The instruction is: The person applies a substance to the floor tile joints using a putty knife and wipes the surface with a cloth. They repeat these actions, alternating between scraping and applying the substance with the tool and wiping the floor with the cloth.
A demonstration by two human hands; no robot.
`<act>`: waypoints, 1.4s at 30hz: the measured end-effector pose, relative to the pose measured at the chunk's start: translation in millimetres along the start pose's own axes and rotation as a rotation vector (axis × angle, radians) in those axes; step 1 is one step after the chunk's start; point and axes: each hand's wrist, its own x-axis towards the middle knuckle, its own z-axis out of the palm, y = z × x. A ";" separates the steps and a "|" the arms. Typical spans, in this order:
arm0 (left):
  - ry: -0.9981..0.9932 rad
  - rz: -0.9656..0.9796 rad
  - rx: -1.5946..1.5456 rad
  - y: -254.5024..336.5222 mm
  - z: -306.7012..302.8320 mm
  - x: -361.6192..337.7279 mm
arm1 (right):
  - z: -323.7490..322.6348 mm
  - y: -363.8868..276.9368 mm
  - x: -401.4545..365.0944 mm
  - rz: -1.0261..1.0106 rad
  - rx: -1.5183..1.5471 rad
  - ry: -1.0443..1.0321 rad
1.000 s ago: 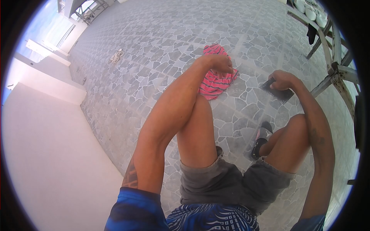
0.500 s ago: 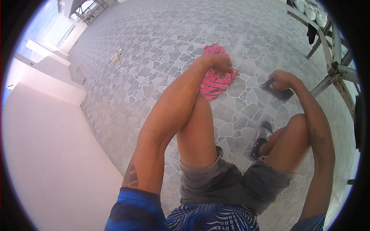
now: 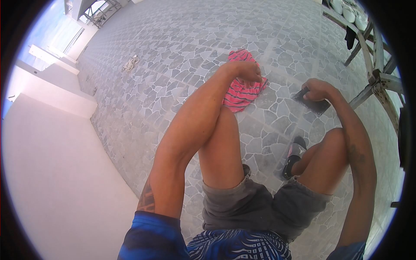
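I squat on a grey stone-patterned tile floor (image 3: 182, 47). My left hand (image 3: 249, 71) presses down on a pink cloth with dark stripes (image 3: 240, 93) that lies crumpled on the tiles. My right hand (image 3: 316, 89) grips a dark flat tool with a blade-like plate (image 3: 313, 104) whose edge rests on the floor to the right of the cloth. Both knees rise between my arms, and one dark shoe (image 3: 292, 158) shows below the tool.
A low white wall (image 3: 52, 143) runs along the left. A pale rag (image 3: 130, 63) lies farther off on the tiles. A wooden frame (image 3: 375, 69) stands at the right, with white sacks (image 3: 349, 13) beyond it and a dark cloth hanging from a rail.
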 end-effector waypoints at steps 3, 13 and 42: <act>0.000 0.003 0.003 0.6 -0.2 -0.9 | -0.5 -0.6 -0.3 0.008 -0.001 -0.008; 0.001 0.005 0.012 -2.0 1.2 3.5 | -0.5 -0.5 0.6 0.013 -0.004 -0.021; -0.006 0.012 0.006 -0.2 0.7 -0.1 | -1.4 -2.4 -0.8 0.020 0.004 -0.019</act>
